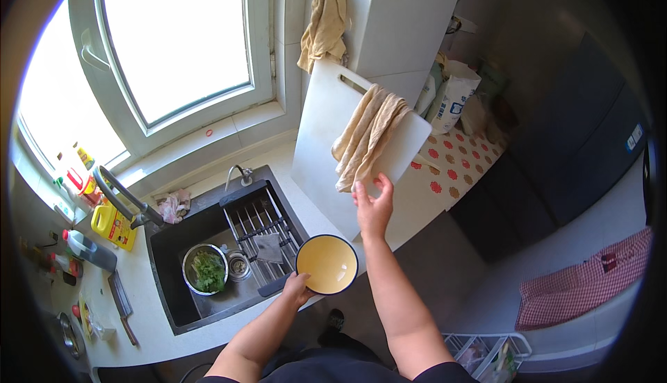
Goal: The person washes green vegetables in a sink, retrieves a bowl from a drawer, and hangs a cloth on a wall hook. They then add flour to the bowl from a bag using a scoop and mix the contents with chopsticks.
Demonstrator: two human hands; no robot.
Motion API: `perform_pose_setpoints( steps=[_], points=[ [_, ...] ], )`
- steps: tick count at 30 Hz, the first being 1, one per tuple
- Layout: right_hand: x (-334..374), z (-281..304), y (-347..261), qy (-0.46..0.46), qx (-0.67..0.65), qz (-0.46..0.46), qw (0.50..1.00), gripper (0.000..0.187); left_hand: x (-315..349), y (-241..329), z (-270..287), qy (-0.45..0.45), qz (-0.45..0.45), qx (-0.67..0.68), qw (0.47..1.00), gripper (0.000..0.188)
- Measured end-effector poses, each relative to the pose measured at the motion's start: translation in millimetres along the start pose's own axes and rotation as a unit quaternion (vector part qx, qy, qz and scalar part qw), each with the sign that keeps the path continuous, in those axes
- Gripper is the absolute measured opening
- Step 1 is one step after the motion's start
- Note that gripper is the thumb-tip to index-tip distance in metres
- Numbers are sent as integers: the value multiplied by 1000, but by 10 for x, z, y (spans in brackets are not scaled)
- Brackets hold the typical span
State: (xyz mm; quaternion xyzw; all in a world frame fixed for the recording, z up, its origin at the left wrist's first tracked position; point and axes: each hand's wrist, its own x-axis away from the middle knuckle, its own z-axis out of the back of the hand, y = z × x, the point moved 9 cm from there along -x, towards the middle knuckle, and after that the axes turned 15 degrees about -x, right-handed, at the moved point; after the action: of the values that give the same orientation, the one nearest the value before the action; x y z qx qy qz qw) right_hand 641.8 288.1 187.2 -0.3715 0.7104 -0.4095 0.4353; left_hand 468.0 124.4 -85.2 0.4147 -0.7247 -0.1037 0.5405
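Note:
My left hand (299,288) grips the rim of a round bowl (327,265), cream-yellow inside with a dark blue edge; no contents show in it. Reaching up and forward, my right hand (374,209) has its fingers apart at the lower end of a beige cloth (368,136). Whether the fingertips touch the fabric I cannot tell. That cloth hangs folded over a large white cutting board (316,153), which stands tilted on the counter and has a slot handle at its top.
A dark sink (167,272) at left holds a metal bowl of leafy greens (208,272) and a drying rack (253,219) with a grey cloth. A cleaver (121,299) lies left of it, near a yellow jug (113,226) and bottles. Another cloth (325,25) hangs behind the board.

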Motion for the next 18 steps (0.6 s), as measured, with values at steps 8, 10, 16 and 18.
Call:
perform_pose_setpoints(
  steps=[8, 10, 16, 18],
  points=[
    [-172, 39, -238, -16, 62, 62, 996, 28, 988, 1920, -787, 250, -500, -294, 775, 55],
    [-122, -154, -114, -95, -59, -46, 993, 29, 864, 2391, -1301, 102, -475, -239, 841, 54],
    [-165, -441, 8, -137, -211, -178, 951, 36, 477, 2583, -2206, -83, -380, -174, 905, 34],
    [-264, -416, -154, -111, -132, -67, 983, 38, 344, 2609, -2218, -52, -492, -120, 861, 31]
  ],
)
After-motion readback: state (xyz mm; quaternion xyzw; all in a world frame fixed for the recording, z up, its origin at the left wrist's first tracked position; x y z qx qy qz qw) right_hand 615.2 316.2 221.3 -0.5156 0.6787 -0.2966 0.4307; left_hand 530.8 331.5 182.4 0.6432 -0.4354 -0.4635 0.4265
